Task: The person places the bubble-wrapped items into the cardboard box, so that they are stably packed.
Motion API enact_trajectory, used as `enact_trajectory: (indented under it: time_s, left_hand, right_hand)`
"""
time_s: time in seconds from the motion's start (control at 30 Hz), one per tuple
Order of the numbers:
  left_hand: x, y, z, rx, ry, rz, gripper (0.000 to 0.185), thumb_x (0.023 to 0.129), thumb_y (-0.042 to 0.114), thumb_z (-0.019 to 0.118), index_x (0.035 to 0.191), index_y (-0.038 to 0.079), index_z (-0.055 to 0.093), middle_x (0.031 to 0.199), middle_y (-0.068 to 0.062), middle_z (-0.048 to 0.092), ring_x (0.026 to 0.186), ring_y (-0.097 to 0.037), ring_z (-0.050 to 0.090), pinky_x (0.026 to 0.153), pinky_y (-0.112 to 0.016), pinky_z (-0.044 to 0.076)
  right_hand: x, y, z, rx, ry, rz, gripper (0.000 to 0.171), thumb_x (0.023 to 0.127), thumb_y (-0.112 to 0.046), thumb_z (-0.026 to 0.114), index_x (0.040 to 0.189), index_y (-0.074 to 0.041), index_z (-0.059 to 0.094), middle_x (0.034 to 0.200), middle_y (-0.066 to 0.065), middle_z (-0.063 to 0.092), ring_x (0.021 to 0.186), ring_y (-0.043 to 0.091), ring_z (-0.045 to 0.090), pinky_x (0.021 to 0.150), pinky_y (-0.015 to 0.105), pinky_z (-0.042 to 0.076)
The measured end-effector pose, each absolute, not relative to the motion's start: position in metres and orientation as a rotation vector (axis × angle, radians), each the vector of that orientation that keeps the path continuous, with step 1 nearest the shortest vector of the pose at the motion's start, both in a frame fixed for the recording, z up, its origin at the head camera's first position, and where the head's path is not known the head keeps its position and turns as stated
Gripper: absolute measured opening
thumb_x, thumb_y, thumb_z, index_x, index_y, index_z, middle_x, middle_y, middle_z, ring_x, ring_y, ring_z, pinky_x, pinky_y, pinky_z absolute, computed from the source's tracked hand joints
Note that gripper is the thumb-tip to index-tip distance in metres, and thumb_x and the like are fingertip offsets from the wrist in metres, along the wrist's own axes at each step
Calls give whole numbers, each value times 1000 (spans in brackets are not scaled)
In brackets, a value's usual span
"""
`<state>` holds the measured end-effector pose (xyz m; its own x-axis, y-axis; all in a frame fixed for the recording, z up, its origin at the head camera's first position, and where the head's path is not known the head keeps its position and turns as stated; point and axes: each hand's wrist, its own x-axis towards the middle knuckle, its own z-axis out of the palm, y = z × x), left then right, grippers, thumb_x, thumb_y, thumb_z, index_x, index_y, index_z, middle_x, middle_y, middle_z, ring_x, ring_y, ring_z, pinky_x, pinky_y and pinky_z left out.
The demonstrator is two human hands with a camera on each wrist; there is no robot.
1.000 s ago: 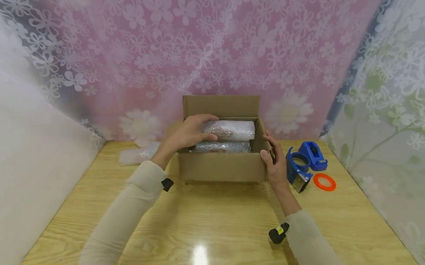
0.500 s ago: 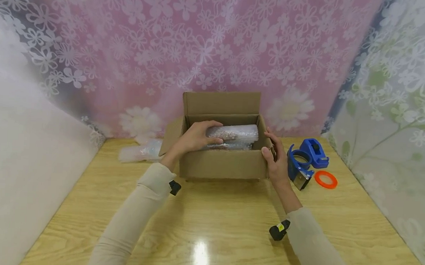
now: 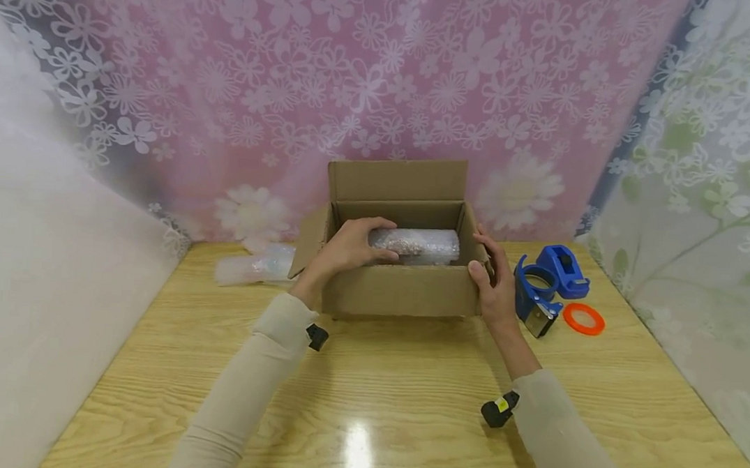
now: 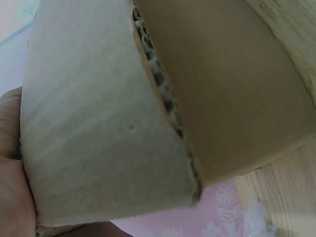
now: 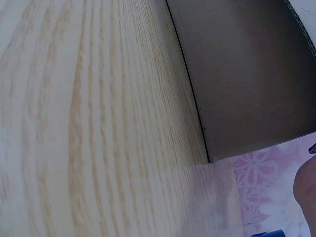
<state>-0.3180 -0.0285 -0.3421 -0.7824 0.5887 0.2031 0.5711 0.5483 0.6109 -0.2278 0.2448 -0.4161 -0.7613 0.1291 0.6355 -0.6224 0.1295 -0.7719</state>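
An open cardboard box (image 3: 404, 292) stands on the table near the back, its rear flap upright and its left flap folded outward. My left hand (image 3: 354, 246) reaches over the left wall and grips the end of a bubble-wrapped roll (image 3: 430, 243) between thumb and fingers. The roll lies lengthwise inside, below the rim, over another bubble-wrapped piece (image 3: 425, 260) that shows only in part. At the right front corner, my right hand (image 3: 498, 287) holds the box wall, thumb in front and fingers along the side. The left wrist view is mostly filled by cardboard, with the hand at its edge.
Another bubble-wrapped roll (image 3: 254, 267) lies on the table left of the box. To the right are a blue tape gun (image 3: 535, 297), a blue tape dispenser (image 3: 565, 271) and an orange ring (image 3: 583, 319). A pink floral curtain (image 3: 369, 87) hangs behind.
My left hand has lowered the bubble-wrapped roll deeper into the box and forward, moving slightly right. My right hand keeps its hold on the box's right side.
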Motion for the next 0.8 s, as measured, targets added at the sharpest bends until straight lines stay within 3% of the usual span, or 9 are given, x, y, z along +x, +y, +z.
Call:
enact_trajectory:
  time_s: [0.3,0.43,0.67,0.73,0.8]
  left_hand:
    - [-317,-27,-342,985,2805,1135,69,90,38,81,150,15,56,158,-7,49,149,-31,41,122,-49,35]
    - [-316,-26,-343,965,2830,1144,65,91,35,81,148,15,58,157,-8,51,148,-31,42,122,-50,36]
    - [-314,-33,-339,896,2855,1345,57,93,35,79,145,19,61,153,-5,56,145,-30,46,119,-50,39]
    - [-312,-39,-336,863,2873,1383,54,96,41,76,145,24,62,146,-2,61,123,-30,62,106,-47,51]
    - [-311,-48,-332,838,2880,1393,54,97,48,72,145,27,61,146,0,61,121,-30,62,102,-48,52]
  right_hand:
    - [-233,250,-424,513,-1804,1689,47,100,3,51,147,9,47,164,26,33,155,26,31,127,44,21]
    - [-244,257,-438,511,-1798,1690,48,101,2,52,149,4,48,166,19,34,155,24,31,127,41,22]
    - [-251,259,-445,517,-1805,1681,50,101,-4,55,151,-3,49,167,9,37,155,23,31,128,48,21]
    - [-252,259,-445,517,-1800,1680,50,101,-4,55,150,-3,50,166,9,37,155,24,31,128,49,20]
    - [-251,259,-446,515,-1802,1676,50,101,-3,55,150,-2,50,166,10,38,155,24,31,127,50,20]
